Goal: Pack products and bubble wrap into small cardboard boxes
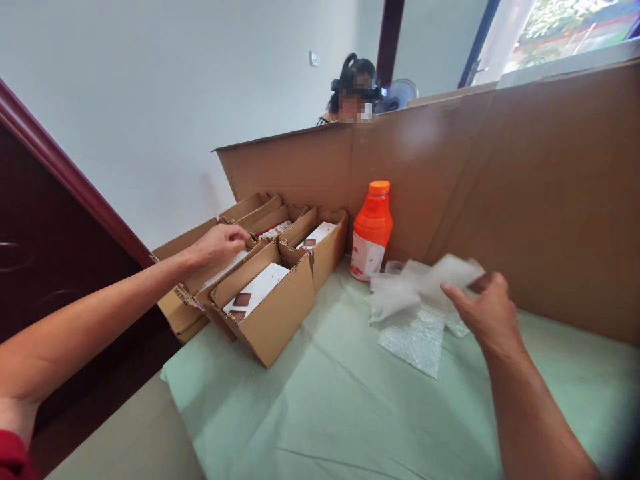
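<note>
My left hand (219, 243) reaches over a group of small open cardboard boxes (273, 313) at the table's left edge. Its fingers are pinched together on a box flap or whatever lies in the box; I cannot make out which. White packets (260, 288) lie in the boxes. My right hand (483, 309) grips a crumpled white foam sheet (420, 280), blurred by motion, above a flat bubble-wrap piece (417, 340) that lies on the table.
An orange bottle (371, 230) stands upright behind the wrap. A tall cardboard wall (525, 193) closes off the back and right. The table carries a pale green cloth (340, 400). Another person (353, 90) sits beyond the wall. A dark wooden door (45, 247) is at left.
</note>
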The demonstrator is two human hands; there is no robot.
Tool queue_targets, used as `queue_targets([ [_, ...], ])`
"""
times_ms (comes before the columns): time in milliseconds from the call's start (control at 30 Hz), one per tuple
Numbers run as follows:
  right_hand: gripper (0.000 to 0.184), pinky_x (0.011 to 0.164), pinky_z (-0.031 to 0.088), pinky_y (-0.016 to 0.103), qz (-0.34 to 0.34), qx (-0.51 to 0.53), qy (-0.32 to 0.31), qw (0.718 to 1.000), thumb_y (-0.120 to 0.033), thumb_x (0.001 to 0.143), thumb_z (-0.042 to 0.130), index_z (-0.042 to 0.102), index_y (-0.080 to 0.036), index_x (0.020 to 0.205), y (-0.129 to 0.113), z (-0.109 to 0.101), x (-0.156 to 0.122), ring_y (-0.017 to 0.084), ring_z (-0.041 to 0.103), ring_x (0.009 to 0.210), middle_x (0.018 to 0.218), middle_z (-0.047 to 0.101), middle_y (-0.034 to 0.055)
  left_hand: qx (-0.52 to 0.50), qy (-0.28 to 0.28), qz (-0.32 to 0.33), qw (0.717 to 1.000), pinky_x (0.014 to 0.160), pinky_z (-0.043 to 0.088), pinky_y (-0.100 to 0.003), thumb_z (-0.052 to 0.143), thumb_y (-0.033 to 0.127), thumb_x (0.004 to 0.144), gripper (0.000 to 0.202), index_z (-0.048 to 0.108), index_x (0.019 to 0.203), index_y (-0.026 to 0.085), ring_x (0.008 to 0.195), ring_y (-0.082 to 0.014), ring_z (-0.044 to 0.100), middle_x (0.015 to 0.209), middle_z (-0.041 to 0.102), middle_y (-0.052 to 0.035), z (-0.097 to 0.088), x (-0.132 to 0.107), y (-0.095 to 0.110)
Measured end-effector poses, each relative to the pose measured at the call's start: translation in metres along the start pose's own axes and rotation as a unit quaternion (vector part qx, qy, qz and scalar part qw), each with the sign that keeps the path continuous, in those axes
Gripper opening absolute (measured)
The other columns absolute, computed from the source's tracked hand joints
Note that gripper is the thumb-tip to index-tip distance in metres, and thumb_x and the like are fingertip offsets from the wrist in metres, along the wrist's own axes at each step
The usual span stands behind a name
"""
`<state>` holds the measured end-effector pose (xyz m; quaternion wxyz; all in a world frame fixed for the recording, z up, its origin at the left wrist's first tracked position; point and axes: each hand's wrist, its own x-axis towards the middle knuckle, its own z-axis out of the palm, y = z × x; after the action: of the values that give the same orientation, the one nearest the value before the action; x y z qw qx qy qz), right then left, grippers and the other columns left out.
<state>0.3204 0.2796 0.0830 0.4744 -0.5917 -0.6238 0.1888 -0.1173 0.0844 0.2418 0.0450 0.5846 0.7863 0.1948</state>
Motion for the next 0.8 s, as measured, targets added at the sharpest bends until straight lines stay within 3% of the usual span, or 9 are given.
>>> queue_targets([
  [67,0.089,0.101,0.038,0.074,0.04,-0.123,0.054,0.99,-0.046,0.075,0.075,0.04,-0.01,0.148,0.019,-0.003,0.013,0.055,0.047,0.131,0.145,0.047,0.035,0.051,-0.035,-0.033,0.997,0.075,0.048,-0.028,0.054,0.036,0.07,0.037,0.071,0.096,0.017,0.084,-0.0215,0.064,0.092,0.074,-0.0047,0.004,-0.001,-0.035],
  [133,0.087,0.104,0.037,0.071,0.003,-0.171,0.036,0.985,-0.044,0.08,0.068,0.033,-0.012,0.154,0.03,0.001,0.014,0.053,0.043,0.136,0.152,0.041,0.0314,0.062,-0.066,-0.045,0.995,0.074,0.048,-0.028,0.059,0.037,0.065,0.037,0.072,0.094,0.018,0.083,-0.0228,0.066,0.089,0.075,-0.0045,0.016,0.0,-0.055],
  [267,0.048,0.096,0.048,0.058,-0.081,-0.204,-0.144,0.965,-0.038,0.086,0.056,0.063,-0.016,0.127,0.04,0.034,-0.004,0.042,0.061,0.12,0.132,0.065,0.0222,0.056,-0.098,-0.06,0.992,0.072,0.049,-0.029,0.063,0.041,0.061,0.038,0.072,0.093,0.022,0.087,-0.0263,0.068,0.09,0.078,-0.0029,0.041,0.005,-0.063],
  [433,0.039,0.097,0.048,0.051,-0.124,-0.209,-0.148,0.959,-0.036,0.089,0.047,0.071,-0.015,0.111,0.052,0.063,-0.02,0.037,0.061,0.121,0.131,0.066,0.0193,0.046,-0.097,-0.074,0.991,0.064,0.047,-0.027,0.062,0.041,0.06,0.027,0.069,0.075,0.021,0.085,-0.0281,0.068,0.079,0.075,-0.0011,0.053,0.014,-0.064],
  [533,0.036,0.099,0.048,0.046,-0.123,-0.188,-0.142,0.964,-0.033,0.089,0.048,0.072,-0.015,0.11,0.053,0.058,-0.014,0.032,0.064,0.116,0.125,0.069,0.0174,0.053,-0.05,-0.082,0.994,0.06,0.044,-0.026,0.061,0.039,0.062,0.022,0.066,0.069,0.019,0.078,-0.0259,0.066,0.069,0.071,-0.0015,0.048,0.014,-0.063],
  [633,0.036,0.101,0.046,0.051,-0.103,-0.169,-0.093,0.976,-0.032,0.089,0.049,0.072,-0.015,0.11,0.033,0.045,-0.011,0.034,0.06,0.122,0.134,0.064,0.0187,0.058,0.032,-0.075,0.995,0.065,0.045,-0.026,0.057,0.04,0.071,0.025,0.066,0.082,0.019,0.082,-0.0234,0.064,0.079,0.073,-0.0024,0.026,0.007,-0.052],
  [700,0.033,0.1,0.047,0.053,-0.116,-0.088,-0.071,0.987,-0.032,0.088,0.051,0.073,-0.017,0.107,0.003,0.034,-0.019,0.033,0.06,0.12,0.13,0.067,0.0168,0.033,0.108,-0.058,0.992,0.07,0.047,-0.026,0.052,0.042,0.08,0.03,0.065,0.096,0.02,0.087,-0.0215,0.064,0.091,0.074,-0.0013,0.007,-0.003,-0.034],
  [733,0.031,0.097,0.049,0.05,-0.135,-0.022,-0.081,0.987,-0.032,0.088,0.052,0.073,-0.018,0.106,-0.017,0.029,-0.028,0.031,0.063,0.115,0.122,0.07,0.0143,-0.012,0.165,-0.042,0.985,0.069,0.047,-0.026,0.054,0.044,0.082,0.03,0.065,0.099,0.021,0.084,-0.0203,0.064,0.092,0.073,-0.0007,0.0,-0.008,-0.021],
  [800,0.03,0.094,0.053,0.045,-0.172,0.108,-0.139,0.969,-0.037,0.088,0.058,0.071,-0.022,0.11,-0.061,0.018,-0.053,0.026,0.067,0.106,0.115,0.073,0.0095,-0.086,0.224,0.011,0.971,0.064,0.048,-0.027,0.059,0.045,0.083,0.029,0.066,0.1,0.023,0.077,-0.0185,0.063,0.091,0.072,-0.0004,-0.007,-0.022,0.015],
])
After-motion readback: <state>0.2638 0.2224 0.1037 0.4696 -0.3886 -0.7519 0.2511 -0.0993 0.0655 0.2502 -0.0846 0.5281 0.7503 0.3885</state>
